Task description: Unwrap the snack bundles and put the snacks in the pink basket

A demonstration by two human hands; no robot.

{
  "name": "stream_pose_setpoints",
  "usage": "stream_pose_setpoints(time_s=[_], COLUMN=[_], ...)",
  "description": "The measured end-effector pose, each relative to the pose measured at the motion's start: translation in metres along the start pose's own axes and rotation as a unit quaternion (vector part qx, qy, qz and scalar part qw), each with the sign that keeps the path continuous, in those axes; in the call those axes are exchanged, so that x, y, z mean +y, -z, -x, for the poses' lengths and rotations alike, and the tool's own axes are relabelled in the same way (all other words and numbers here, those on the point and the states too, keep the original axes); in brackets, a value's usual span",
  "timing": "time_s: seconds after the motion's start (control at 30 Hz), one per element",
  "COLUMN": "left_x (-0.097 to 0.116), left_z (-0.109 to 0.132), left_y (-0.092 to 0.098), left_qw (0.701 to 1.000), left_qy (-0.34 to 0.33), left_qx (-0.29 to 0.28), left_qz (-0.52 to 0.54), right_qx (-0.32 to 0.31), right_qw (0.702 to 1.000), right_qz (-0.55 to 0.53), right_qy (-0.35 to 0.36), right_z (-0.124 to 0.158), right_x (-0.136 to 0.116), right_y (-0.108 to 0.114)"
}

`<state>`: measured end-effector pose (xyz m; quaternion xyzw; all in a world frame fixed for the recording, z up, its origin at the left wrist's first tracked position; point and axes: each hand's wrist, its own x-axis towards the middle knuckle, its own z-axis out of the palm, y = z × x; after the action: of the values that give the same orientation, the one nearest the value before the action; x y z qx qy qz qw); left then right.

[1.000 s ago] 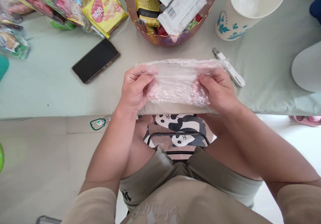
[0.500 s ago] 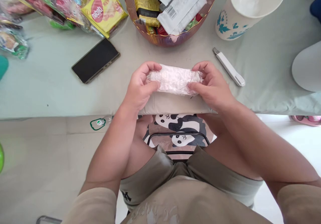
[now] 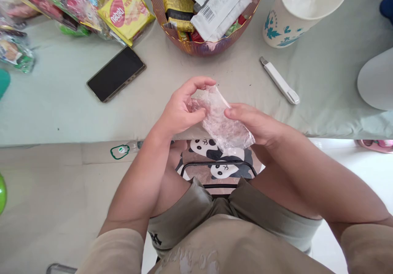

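Note:
A small oblong bundle in clear bubble wrap (image 3: 224, 122) hangs tilted at the table's front edge, its lower end toward me. What lies inside the wrap cannot be made out. My left hand (image 3: 187, 106) curls around its upper left end, thumb and fingers gripping the plastic. From the right, my right hand (image 3: 256, 120) pinches the bundle's side, thumb on top and the other fingers mostly hidden beneath. A white box cutter (image 3: 280, 80) lies on the cloth to the right of my hands, and a black phone (image 3: 116, 74) rests to their left.
Snack packets fill an amber glass bowl (image 3: 208, 49) at the back. Beside it stands a large paper cup (image 3: 282, 30). A yellow wafer packet (image 3: 126, 12) and bagged snacks (image 3: 73, 3) lie back left. A white rounded object (image 3: 377, 81) is at the right edge.
The bundle has turned from lying level to slanting down to the right, nearer to me. My right hand has shifted down along with it, while my left hand has moved slightly right.

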<state>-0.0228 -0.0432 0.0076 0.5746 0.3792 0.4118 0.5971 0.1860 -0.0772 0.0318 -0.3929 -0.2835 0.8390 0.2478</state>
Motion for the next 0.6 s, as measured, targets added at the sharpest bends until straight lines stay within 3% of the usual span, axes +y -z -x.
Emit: stream_pose_setpoints(time_s=[0.2, 0.37, 0.5, 0.6], left_x=[0.005, 0.005, 0.001, 0.003], left_z=[0.001, -0.003, -0.005, 0.003], left_y=[-0.004, -0.001, 0.002, -0.003], left_qw=[0.995, 0.992, 0.983, 0.933], left_qy=[0.047, 0.024, -0.06, -0.186], left_qx=[0.089, 0.119, 0.149, 0.236], left_qz=[0.02, -0.016, -0.093, -0.197], right_qx=[-0.012, 0.01, 0.087, 0.115], right_qw=[0.999, 1.0, 0.995, 0.991], right_qz=[-0.027, -0.012, -0.008, 0.002], right_qy=[-0.028, -0.004, 0.044, 0.064], right_z=[-0.004, -0.008, -0.013, -0.013], right_x=[0.006, 0.01, 0.017, 0.019], right_y=[-0.002, -0.009, -0.016, -0.018])
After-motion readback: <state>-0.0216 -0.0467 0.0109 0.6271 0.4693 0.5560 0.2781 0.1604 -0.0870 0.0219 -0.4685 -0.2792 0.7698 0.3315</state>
